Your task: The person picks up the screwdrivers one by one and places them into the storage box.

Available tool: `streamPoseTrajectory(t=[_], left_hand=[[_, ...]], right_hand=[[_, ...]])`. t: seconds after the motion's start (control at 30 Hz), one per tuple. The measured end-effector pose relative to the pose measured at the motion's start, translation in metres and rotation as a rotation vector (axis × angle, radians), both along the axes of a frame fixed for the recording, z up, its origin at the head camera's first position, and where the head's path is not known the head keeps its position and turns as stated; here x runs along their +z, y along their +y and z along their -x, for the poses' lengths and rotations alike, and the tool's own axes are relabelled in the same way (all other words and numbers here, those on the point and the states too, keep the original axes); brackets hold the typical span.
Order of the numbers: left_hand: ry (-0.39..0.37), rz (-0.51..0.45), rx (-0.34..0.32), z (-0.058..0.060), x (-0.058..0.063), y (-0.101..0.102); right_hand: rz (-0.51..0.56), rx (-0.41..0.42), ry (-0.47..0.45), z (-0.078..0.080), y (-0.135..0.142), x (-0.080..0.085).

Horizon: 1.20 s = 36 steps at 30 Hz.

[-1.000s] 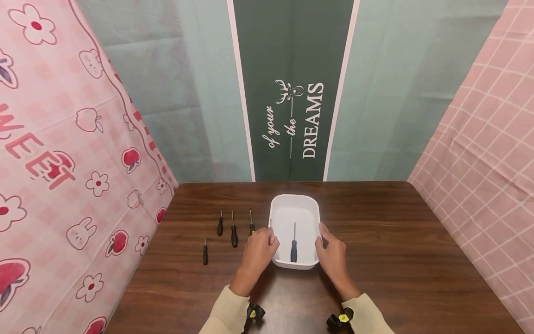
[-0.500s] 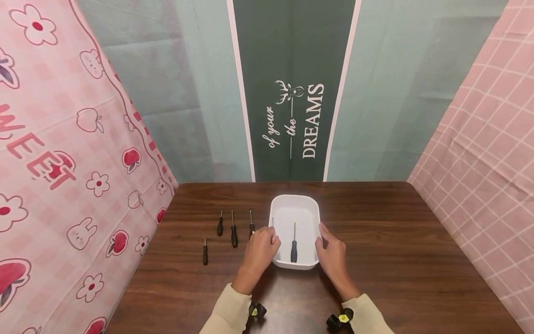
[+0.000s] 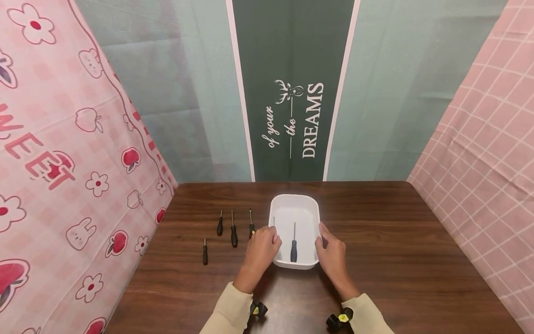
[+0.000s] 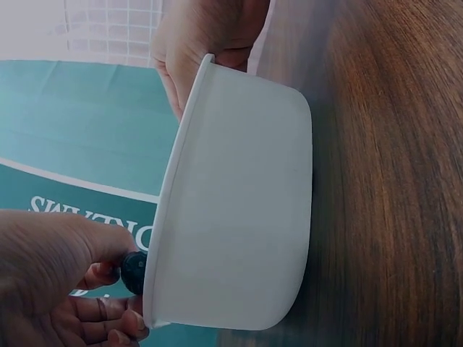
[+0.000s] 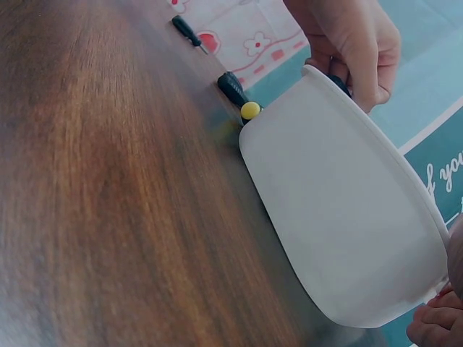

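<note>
A white rectangular container [image 3: 297, 208] sits on the brown table in front of me. One dark-handled screwdriver [image 3: 294, 250] lies inside it, tip pointing away. My left hand [image 3: 260, 248] is at the container's left rim and pinches another screwdriver, whose thin shaft [image 3: 274, 221] rises past the fingers. Its dark handle end [image 4: 134, 272] shows in the left wrist view, beside the rim. On the opposite side, my right hand [image 3: 332, 253] grips the container's right rim with its thumb toward the inside. The right fingers are partly hidden behind the wall.
Left of the container lie several more screwdrivers: a small one [image 3: 205, 253], one farther back [image 3: 219, 227], a longer one [image 3: 234, 235], and one [image 3: 251, 227] partly behind my left hand. Fabric walls [image 3: 288, 55] enclose the table [image 3: 375, 218] at the back and sides.
My left hand has shifted slightly right with the screwdriver, its shaft now over the container's left inner side. The right hand and the container stay put.
</note>
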<state>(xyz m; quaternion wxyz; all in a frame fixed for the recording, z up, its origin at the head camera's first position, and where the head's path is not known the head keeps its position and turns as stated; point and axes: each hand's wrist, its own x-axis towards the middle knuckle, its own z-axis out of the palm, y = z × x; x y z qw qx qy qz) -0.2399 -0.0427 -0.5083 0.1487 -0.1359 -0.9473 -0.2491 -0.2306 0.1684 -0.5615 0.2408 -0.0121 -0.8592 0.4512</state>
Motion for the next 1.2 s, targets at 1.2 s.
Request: streamPoseTrajectory(t=[1.2], left_hand=[[-0.025, 0.021, -0.035, 0.0, 0.01, 0.015]], right_hand=[[-0.015, 0.003, -0.003, 0.0, 0.001, 0.008]])
